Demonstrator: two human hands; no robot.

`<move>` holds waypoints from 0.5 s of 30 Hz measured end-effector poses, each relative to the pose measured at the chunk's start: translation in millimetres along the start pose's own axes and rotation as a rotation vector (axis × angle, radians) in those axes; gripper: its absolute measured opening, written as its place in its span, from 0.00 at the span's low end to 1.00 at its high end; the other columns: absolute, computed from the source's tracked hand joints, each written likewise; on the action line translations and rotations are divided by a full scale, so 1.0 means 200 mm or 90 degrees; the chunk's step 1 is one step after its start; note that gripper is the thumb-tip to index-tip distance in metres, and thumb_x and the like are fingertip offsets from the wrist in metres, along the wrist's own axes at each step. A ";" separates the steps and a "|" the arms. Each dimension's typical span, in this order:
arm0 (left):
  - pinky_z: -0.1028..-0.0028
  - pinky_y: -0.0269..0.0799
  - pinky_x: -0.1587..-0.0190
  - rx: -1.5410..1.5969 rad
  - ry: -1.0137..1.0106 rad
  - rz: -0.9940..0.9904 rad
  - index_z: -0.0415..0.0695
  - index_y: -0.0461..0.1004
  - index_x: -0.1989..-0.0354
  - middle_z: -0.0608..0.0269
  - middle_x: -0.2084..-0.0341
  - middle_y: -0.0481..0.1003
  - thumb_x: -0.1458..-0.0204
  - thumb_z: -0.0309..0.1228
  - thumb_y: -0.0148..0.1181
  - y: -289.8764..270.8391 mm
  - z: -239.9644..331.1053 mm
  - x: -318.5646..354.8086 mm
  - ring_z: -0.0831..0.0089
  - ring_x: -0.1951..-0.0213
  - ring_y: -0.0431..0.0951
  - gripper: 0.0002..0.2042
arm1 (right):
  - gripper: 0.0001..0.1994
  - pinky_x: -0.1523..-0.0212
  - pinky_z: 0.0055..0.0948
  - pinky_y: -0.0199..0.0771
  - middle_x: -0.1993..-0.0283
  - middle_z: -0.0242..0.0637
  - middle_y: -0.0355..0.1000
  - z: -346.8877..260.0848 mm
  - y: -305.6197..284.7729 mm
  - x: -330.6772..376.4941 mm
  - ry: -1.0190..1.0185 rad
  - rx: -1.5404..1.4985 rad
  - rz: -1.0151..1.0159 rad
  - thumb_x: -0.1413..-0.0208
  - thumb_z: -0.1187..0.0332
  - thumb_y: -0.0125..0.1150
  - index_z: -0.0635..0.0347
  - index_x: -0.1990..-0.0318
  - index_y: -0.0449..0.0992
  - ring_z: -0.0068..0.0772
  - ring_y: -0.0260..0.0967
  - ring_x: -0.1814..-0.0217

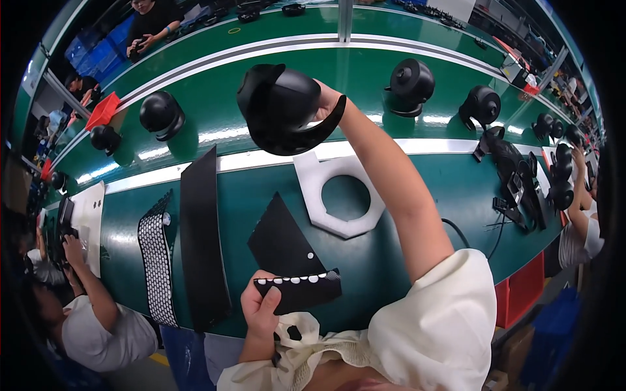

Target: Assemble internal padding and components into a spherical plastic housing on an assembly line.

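Note:
My right hand [325, 103] reaches far forward and is closed on a glossy black round-headed device [280, 104] with a curved arm. The device covers most of its fingers. It is over the far green surface, near the metal rail. My left hand [259, 313] pinches a black strip [313, 294] between thumb and fingers, low in front of me. White round dots line the strip's upper edge. Just beyond the strip lies a black angular sheet [280, 234] with one white dot. A white foam piece with a round hole [310, 195] rests below my right forearm.
A long black sheet [203, 260] and a white-dotted strip [155, 274] lie left. Similar black devices [412, 81] stand along the far green surface. Black cables and parts [515, 173] are heaped right. A red bin [521, 293] is below right. Co-workers sit on both sides.

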State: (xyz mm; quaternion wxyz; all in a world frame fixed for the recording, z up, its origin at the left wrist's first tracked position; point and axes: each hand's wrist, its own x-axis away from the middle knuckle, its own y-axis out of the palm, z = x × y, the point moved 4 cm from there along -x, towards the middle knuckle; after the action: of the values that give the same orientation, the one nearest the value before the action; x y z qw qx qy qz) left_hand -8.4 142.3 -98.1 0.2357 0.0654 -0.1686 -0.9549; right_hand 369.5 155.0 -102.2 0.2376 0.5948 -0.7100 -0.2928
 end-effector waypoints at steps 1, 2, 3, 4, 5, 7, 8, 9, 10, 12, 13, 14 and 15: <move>0.84 0.59 0.73 0.014 -0.019 -0.005 0.39 0.63 0.75 0.67 0.78 0.64 0.53 0.33 0.53 0.02 0.00 -0.01 0.82 0.75 0.64 0.10 | 0.18 0.66 0.30 0.77 0.58 0.51 0.68 0.00 -0.01 0.04 0.017 0.041 0.019 0.43 0.62 0.39 0.68 0.53 0.64 0.39 0.71 0.61; 0.84 0.58 0.73 0.014 -0.051 -0.011 0.39 0.63 0.75 0.68 0.78 0.64 0.54 0.32 0.53 0.02 -0.01 -0.02 0.83 0.75 0.64 0.09 | 0.19 0.66 0.29 0.77 0.58 0.52 0.68 -0.02 -0.03 0.09 0.033 0.083 0.041 0.43 0.61 0.39 0.69 0.53 0.63 0.39 0.71 0.62; 0.84 0.58 0.72 0.014 -0.084 -0.021 0.39 0.63 0.74 0.68 0.77 0.64 0.55 0.32 0.53 0.03 -0.02 -0.03 0.83 0.75 0.64 0.09 | 0.20 0.64 0.33 0.76 0.56 0.50 0.67 -0.02 -0.02 0.16 0.092 0.064 -0.029 0.45 0.60 0.40 0.67 0.51 0.62 0.39 0.71 0.62; 0.84 0.57 0.70 -0.059 -0.051 -0.003 0.38 0.65 0.72 0.70 0.78 0.65 0.55 0.26 0.51 0.01 0.00 -0.04 0.83 0.74 0.63 0.05 | 0.22 0.59 0.35 0.74 0.55 0.47 0.67 -0.01 0.21 0.22 0.048 0.185 0.182 0.47 0.59 0.42 0.64 0.49 0.61 0.37 0.71 0.59; 0.83 0.57 0.69 -0.046 -0.055 0.007 0.38 0.65 0.73 0.70 0.77 0.65 0.57 0.27 0.51 0.03 -0.01 -0.04 0.83 0.73 0.62 0.06 | 0.21 0.55 0.36 0.70 0.53 0.43 0.67 0.00 0.25 0.28 0.079 0.255 0.229 0.47 0.59 0.43 0.60 0.48 0.62 0.33 0.70 0.57; 0.83 0.56 0.68 -0.095 -0.023 0.041 0.39 0.64 0.73 0.70 0.77 0.63 0.58 0.30 0.52 0.01 -0.02 -0.06 0.83 0.72 0.61 0.08 | 0.21 0.52 0.33 0.67 0.55 0.38 0.68 0.03 0.40 0.38 0.096 0.290 0.237 0.48 0.54 0.48 0.58 0.52 0.65 0.28 0.68 0.55; 0.83 0.56 0.68 -0.073 -0.047 0.014 0.39 0.63 0.72 0.70 0.77 0.62 0.58 0.31 0.53 -0.01 -0.04 -0.04 0.82 0.72 0.61 0.10 | 0.22 0.52 0.31 0.66 0.55 0.36 0.68 0.05 0.38 0.39 0.067 0.272 0.170 0.49 0.51 0.49 0.57 0.52 0.65 0.27 0.67 0.55; 0.83 0.57 0.68 -0.051 -0.031 0.024 0.39 0.63 0.71 0.69 0.77 0.62 0.57 0.32 0.53 0.00 -0.04 -0.03 0.82 0.71 0.61 0.10 | 0.22 0.55 0.30 0.69 0.56 0.35 0.69 0.07 0.24 0.35 0.021 0.270 0.134 0.48 0.51 0.49 0.57 0.52 0.65 0.25 0.67 0.55; 0.82 0.59 0.67 -0.067 -0.016 0.035 0.38 0.62 0.70 0.69 0.77 0.62 0.56 0.33 0.53 -0.01 -0.02 -0.03 0.81 0.71 0.62 0.11 | 0.21 0.62 0.26 0.72 0.57 0.33 0.69 0.07 0.25 0.36 -0.019 0.294 0.162 0.47 0.53 0.48 0.57 0.51 0.64 0.22 0.68 0.58; 0.81 0.62 0.65 -0.020 -0.040 -0.013 0.38 0.61 0.71 0.65 0.76 0.64 0.55 0.32 0.52 -0.03 -0.03 -0.03 0.79 0.71 0.66 0.11 | 0.19 0.69 0.23 0.72 0.59 0.31 0.68 0.00 0.24 0.44 -0.097 0.318 0.277 0.46 0.56 0.48 0.56 0.51 0.63 0.19 0.67 0.61; 0.74 0.63 0.60 -0.035 -0.054 0.000 0.34 0.62 0.64 0.58 0.69 0.66 0.54 0.32 0.52 -0.07 -0.04 -0.01 0.71 0.65 0.67 0.13 | 0.19 0.71 0.21 0.70 0.60 0.30 0.68 -0.04 0.19 0.46 -0.155 0.333 0.316 0.46 0.57 0.48 0.54 0.50 0.63 0.18 0.67 0.64; 0.68 0.64 0.55 -0.052 -0.065 0.019 0.31 0.64 0.58 0.51 0.62 0.68 0.52 0.31 0.51 -0.06 -0.02 -0.01 0.63 0.60 0.68 0.17 | 0.20 0.76 0.25 0.69 0.61 0.30 0.68 -0.09 0.09 0.45 -0.238 0.349 0.351 0.48 0.55 0.49 0.52 0.50 0.63 0.21 0.67 0.65; 0.71 0.66 0.58 0.003 -0.065 0.024 0.31 0.64 0.61 0.54 0.66 0.68 0.52 0.29 0.51 -0.02 -0.02 -0.02 0.66 0.65 0.69 0.14 | 0.21 0.80 0.28 0.68 0.62 0.30 0.68 -0.14 0.00 0.44 -0.321 0.364 0.382 0.50 0.52 0.50 0.50 0.50 0.64 0.23 0.67 0.66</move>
State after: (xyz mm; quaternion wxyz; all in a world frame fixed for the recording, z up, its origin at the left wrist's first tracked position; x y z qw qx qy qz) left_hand -6.1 146.0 -103.3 0.2449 0.0140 -0.1838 -0.9519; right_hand 373.4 64.0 -83.6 -0.0410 0.3158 -0.9376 -0.1395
